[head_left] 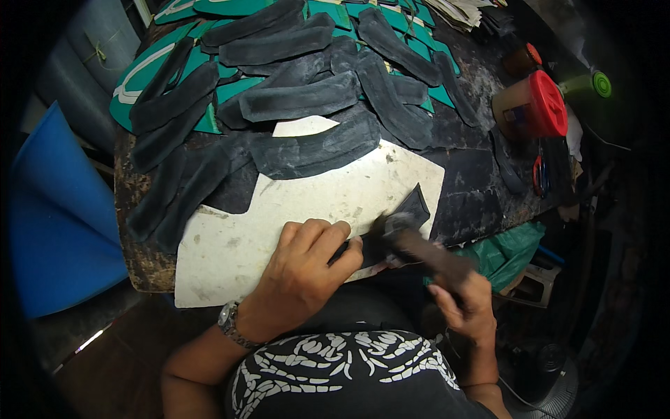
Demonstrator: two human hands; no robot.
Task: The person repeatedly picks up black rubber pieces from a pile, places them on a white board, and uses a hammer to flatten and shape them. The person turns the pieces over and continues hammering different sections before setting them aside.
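Dark, flat leather piece [412,209] lies on the white cutting board [230,251], long axis running 8 to 2 o'clock. I see my left hand [307,269] pinning its 8 o'clock end, fingers curled; my right hand [464,304] grips a dark hammer [419,244] at 4 o'clock.

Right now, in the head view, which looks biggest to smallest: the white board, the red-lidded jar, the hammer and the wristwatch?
1. White board, by far the largest.
2. Hammer in the right hand, and the red-lidded jar: they look alike in size, and the hammer is nearer the camera, so I won't rank them.
3. Wristwatch, the smallest.
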